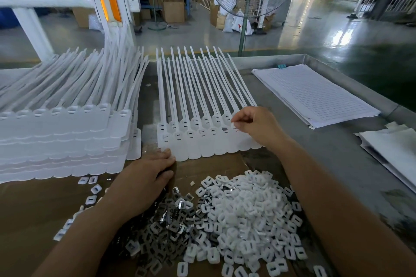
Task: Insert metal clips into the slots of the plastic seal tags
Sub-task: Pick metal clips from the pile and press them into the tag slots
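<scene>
No legible text, label or number anywhere

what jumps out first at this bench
A row of white seal tags lies across the middle, the right hand pinching at a tag head at its right end, the left hand touching its near-left corner. Nearest the camera, a heap of grey metal clips merges into white plastic pieces; a tag stack fills the left.

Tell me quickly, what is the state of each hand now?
Left hand: open, fingers flat against the seal tags.
Right hand: fingertips pinched over the tags; what they hold cannot be told.
</scene>
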Demonstrator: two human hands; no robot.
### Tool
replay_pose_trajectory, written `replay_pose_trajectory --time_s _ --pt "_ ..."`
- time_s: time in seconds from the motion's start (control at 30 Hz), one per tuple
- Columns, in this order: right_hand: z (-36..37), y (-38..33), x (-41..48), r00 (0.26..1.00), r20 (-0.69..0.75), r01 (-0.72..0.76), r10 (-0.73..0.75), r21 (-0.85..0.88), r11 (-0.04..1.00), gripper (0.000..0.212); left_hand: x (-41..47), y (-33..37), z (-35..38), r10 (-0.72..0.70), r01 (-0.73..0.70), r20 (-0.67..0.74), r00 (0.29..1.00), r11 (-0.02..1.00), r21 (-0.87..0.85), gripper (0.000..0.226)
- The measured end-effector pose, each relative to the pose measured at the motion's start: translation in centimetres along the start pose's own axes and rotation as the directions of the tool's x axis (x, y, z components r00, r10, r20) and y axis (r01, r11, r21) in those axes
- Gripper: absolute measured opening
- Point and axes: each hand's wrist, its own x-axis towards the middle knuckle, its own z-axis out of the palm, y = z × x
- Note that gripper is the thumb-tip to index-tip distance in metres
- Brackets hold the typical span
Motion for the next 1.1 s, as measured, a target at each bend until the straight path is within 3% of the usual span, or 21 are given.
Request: replay_pose_trajectory --time_s 0.47,0.67,1.1 --pt "2.3 0.3 2.0 0.996 0.049 -0.06 0.071 -0.198 0.978 0.015 -0.2 0.1 -0.1 0.012 -0.012 -0.011 1.0 1.0 -0.007 0.041" --pt "2.4 0.1 2.0 0.996 0.034 -0.077 0.085 -0.199 0.977 0.011 -0.2 0.1 -0.2 0.011 -0.011 -0.006 1.0 1.0 -0.004 0.041" --pt "2.3 -1.0 3.6 0.972 0.043 -0.218 0.232 -0.214 0.952 0.027 -0.1 0.0 0.0 0.025 -0.025 -0.013 1.0 1.0 0.019 0.042"
